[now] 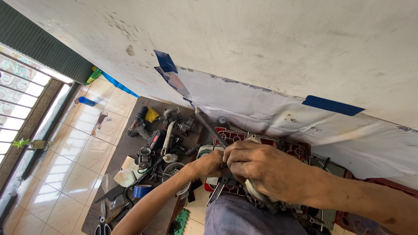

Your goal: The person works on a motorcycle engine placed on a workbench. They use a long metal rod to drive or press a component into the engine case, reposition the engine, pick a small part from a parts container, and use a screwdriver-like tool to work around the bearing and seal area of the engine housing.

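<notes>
My right hand [261, 167] is closed around a long dark metal tool handle [209, 126] that slants up and left toward the wall. Just left of it, my left hand [210, 164] grips the same spot, fingers curled over the part underneath. Both hands press on a red and metal engine part [233, 135] lying on the work surface against the wall. My hands hide the tool's tip and the point where it meets the part. My knee in blue-grey cloth [248, 217] is below the hands.
A dark board [126, 150] on the tiled floor holds a cordless drill [139, 124], a carburettor [145, 157], metal pipes, a roll of blue tape [142, 190] and scissors [102, 227]. White sheeting [261, 109] is taped to the wall with blue tape. A barred window is at the left.
</notes>
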